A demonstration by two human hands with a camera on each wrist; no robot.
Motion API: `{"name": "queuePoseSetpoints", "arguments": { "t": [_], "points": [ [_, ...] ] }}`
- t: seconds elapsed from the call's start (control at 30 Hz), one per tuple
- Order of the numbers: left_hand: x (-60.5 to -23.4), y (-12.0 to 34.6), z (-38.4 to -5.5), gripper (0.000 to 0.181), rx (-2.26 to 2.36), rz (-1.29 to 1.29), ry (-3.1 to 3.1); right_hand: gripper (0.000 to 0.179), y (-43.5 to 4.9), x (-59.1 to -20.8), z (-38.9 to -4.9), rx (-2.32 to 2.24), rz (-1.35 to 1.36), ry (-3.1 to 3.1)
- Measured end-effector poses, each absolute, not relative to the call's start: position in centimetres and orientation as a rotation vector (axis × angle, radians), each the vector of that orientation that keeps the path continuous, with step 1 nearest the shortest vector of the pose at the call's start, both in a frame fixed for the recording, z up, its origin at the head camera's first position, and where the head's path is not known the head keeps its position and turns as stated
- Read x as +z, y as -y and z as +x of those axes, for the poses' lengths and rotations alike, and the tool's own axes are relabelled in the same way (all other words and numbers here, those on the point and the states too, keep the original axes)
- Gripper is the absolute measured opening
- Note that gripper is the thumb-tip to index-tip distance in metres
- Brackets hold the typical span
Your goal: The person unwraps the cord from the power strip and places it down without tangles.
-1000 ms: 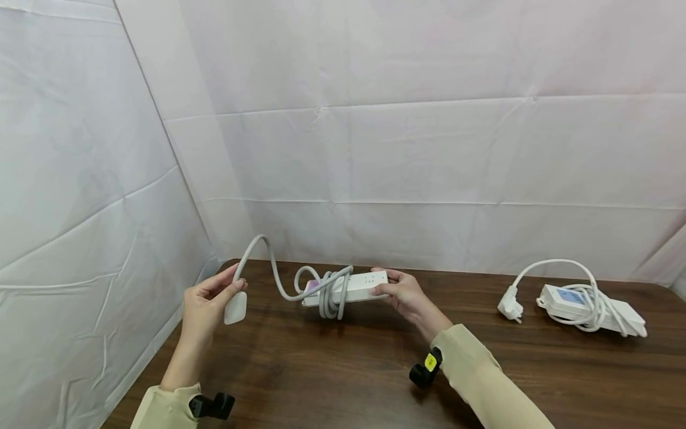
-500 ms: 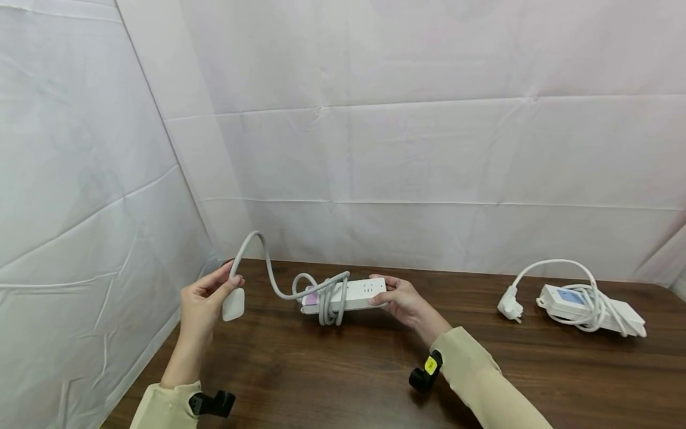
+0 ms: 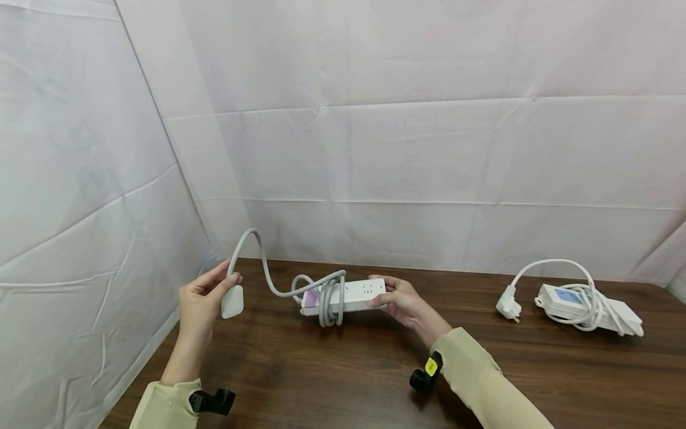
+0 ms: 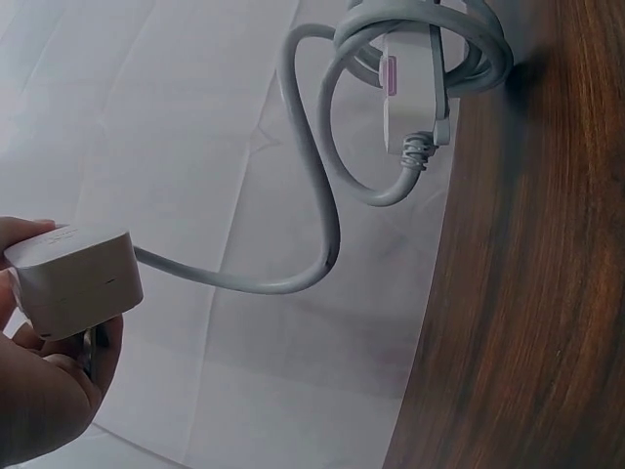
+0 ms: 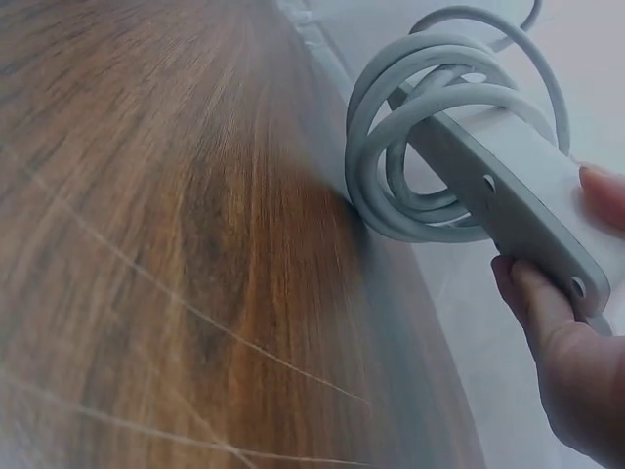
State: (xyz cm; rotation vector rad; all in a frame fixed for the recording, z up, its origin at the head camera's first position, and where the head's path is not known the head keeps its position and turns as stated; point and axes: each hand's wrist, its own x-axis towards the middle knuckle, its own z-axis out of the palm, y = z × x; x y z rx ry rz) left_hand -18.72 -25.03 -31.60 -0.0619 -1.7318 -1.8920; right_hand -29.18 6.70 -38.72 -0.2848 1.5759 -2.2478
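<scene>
Now L hand (image 3: 200, 298) pinches plug (image 3: 233, 301); R hand (image 3: 404, 301) grips strip (image 3: 351, 295).

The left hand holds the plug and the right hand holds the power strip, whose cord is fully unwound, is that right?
Not quite. The cord is wound in loops around the power strip, as the head view shows. The left hand holds the plug, the right hand the strip.

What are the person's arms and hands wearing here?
Both arms wear pale beige long sleeves. The left hand and right hand are bare, with no gloves. A black device sits at each wrist: the right wrist device carries a yellow sticker, and the left wrist device shows none.
</scene>
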Motion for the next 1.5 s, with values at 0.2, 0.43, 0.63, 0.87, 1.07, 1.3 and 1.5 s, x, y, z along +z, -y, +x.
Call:
{"name": "queuePoseSetpoints", "arguments": {
  "t": [0.2,0.43,0.63,0.87,1.07,1.3,1.5],
  "points": [
    [-31.5,24.9,-18.7,0.024,-1.905,-0.068,1.695,0.071,-6.8,-38.8,-29.3,-2.206,-0.308,-1.629],
    [-31.5,25.0,-18.9,0.025,-1.889,-0.038,1.704,0.065,-7.1,-38.8,-29.2,-2.100,-0.329,-1.784],
    [-31.6,25.0,-19.0,0.024,-1.886,-0.057,1.706,0.060,-7.6,-38.5,-29.6,-1.833,-0.476,-2.134],
    [-31.7,24.8,-19.0,0.024,-1.867,-0.080,1.721,0.072,-8.9,-38.4,-30.0,-1.365,-0.824,-2.508],
    [-31.8,24.6,-18.9,0.024,-1.870,-0.098,1.720,0.067,-9.1,-38.7,-30.0,-1.194,-1.040,-2.587],
    [-31.9,24.6,-19.0,0.024,-1.873,-0.090,1.723,0.062,-9.2,-39.0,-30.1,-1.184,-1.055,-2.569],
    [-32.0,24.7,-19.1,0.024,-1.883,-0.104,1.707,0.064,-9.2,-39.2,-30.2,-1.347,-1.027,-2.318]
  ]
}}
